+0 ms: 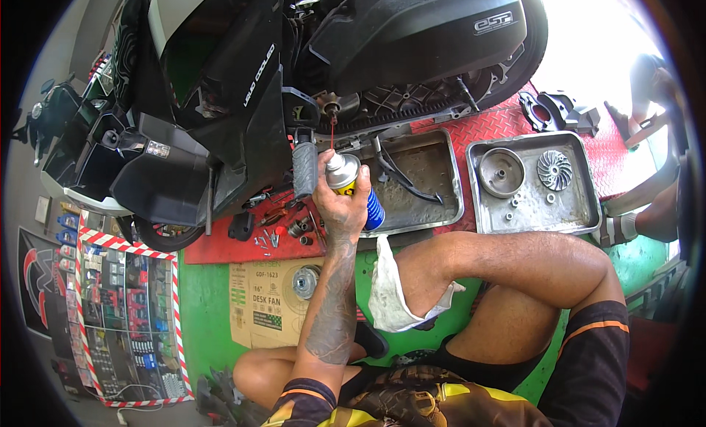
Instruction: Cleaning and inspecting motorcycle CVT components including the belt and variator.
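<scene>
Left hand (344,210): grasping the spray can (376,212) above the stained tray's (430,158) left edge
Spray can: probably light, stiff, slick; hold mid-body
Right hand: indistinct, can't tell

Kit: dark short fabric sleeves (588,364), thin orange band (597,324) near each cuff; brown-and-yellow patterned shirt front (423,403); black fabric shorts (489,366); bare left hand (343,205); dark inked tattoo (332,330) along left forearm

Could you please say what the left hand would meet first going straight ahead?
Probably the black scooter's brownish round metal fitting, with the cylindrical blue spray can in the left hand leading; depth is unclear.
</scene>
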Action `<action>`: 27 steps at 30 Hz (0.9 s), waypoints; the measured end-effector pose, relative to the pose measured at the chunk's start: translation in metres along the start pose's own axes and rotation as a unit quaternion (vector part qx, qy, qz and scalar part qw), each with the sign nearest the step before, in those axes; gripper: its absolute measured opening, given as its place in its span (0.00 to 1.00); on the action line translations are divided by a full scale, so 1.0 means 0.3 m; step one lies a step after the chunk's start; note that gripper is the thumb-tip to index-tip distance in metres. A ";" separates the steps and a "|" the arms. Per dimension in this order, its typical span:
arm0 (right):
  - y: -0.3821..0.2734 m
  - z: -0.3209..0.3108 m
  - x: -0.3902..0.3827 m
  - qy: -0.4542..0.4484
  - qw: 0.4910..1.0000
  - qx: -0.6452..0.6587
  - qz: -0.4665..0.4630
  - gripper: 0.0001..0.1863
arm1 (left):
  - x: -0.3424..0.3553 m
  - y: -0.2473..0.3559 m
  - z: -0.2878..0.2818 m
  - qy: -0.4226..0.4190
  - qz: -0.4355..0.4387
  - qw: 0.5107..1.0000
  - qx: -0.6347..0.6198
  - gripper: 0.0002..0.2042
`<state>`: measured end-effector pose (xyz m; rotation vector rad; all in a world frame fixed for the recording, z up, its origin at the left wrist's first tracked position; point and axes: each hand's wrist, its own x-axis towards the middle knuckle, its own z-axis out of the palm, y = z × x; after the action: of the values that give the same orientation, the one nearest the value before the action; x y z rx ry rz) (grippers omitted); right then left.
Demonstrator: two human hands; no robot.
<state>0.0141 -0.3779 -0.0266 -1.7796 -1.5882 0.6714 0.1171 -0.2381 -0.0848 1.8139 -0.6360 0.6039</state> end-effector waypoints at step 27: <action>0.056 0.062 0.010 0.049 0.997 0.053 -0.016 0.13 | -0.017 -0.102 -0.010 0.018 0.010 1.000 -0.011 0.28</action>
<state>0.0118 -0.3732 -0.0512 -1.6799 -1.4863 0.6323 0.1338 -0.2257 -0.1082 1.7735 -0.6359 0.6392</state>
